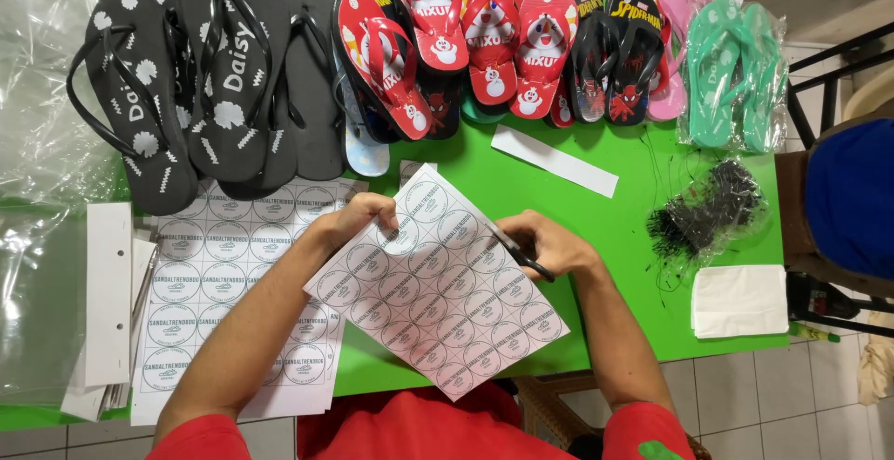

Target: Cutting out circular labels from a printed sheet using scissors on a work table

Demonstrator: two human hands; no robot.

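White paper is the thing in hand: a sheet of round printed labels (436, 281) is held tilted above the near edge of the green worktop (643, 236), its top corner pointing away from the person. Seen from the head camera, the left hand (358, 221) pinches the sheet's upper left edge, thumb on top and fingers curled under, clamped on the paper, with the forearm running in from the lower left across a stack of similar label sheets (223, 274) lying flat on the worktop. The right hand (551, 244) is closed around black-handled scissors (518, 253), whose blades lie over the sheet's upper right edge, seemingly between rows of circles; whether the blades are parted I cannot tell. My judgement is that the cutting of the labels is at its start, since the sheet looks whole and no loose circles show. The next cut calls for a steady line between the rows, the left hand keeping the paper taut so the blades do not clip a circle. Across the far side lie rows of flip-flops: black ones (214, 69) at left, red ones (438, 41) in the middle, pink and green pairs at right. A white paper strip (554, 160) lies beyond the sheet, a clear bag of black ties (712, 209) to the right.
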